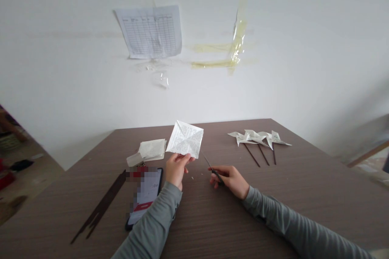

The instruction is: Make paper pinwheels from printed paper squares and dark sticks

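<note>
My left hand (178, 168) pinches the lower edge of a square piece of printed paper (186, 138), which is held up above the table. Creases cross the paper from corner to corner. In my right hand (232, 180) is a pair of scissors (215, 171) with dark handles, its blades pointing up and left, close to the paper's lower right corner but apart from it. I cannot tell how far the blades are parted. At the right lie several paper pinwheels (258, 137) on dark sticks (263, 155).
A stack of paper squares (152, 149) lies left of my left hand. Nearer are a phone (146, 198) and a bundle of dark sticks (103, 204). Tiny paper scraps (192, 178) dot the brown table (194, 226). Behind it, a printed sheet (150, 32) hangs on the wall.
</note>
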Demonstrator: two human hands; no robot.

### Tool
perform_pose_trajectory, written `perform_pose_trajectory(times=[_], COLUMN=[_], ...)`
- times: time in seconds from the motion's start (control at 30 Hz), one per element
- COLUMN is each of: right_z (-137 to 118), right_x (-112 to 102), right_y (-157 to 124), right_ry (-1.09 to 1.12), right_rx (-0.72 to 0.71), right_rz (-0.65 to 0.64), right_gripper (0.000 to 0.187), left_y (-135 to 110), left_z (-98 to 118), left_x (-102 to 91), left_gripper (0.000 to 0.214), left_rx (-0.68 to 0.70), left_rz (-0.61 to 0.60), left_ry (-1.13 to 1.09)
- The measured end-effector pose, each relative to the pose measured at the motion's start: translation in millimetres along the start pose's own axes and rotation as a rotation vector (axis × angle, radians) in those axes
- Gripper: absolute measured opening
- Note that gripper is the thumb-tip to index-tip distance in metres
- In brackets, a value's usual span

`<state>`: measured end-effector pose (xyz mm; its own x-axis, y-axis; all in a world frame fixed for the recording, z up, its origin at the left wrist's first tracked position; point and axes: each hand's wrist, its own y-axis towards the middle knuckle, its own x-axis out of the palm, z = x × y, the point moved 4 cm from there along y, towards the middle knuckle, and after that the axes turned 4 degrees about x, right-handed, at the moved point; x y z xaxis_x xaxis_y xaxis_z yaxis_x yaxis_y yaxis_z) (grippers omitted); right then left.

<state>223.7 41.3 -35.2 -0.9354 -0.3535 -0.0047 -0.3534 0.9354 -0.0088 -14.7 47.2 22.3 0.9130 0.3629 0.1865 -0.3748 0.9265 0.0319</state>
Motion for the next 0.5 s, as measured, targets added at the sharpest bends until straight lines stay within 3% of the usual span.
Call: perform_pose_trajectory(times=[0.17, 0.5], right_z=[2.1, 3.7], right_x=[7.5, 11.7], right_y=[-3.1, -3.1], right_ry=[-0.021, -0.011], right_rx=[0.013, 0.013], right_rz=[-0.087, -0.135], right_gripper=[0.064, 0.061], left_y=[-0.6, -1.2], left_z=[1.0, 1.0], left_x=[-0.5, -0.5], left_gripper=[0.032, 0.032], left_rx=[0.007, 0.015], left_rz=[0.001, -0.002], left_ry=[-0.001, 0.005])
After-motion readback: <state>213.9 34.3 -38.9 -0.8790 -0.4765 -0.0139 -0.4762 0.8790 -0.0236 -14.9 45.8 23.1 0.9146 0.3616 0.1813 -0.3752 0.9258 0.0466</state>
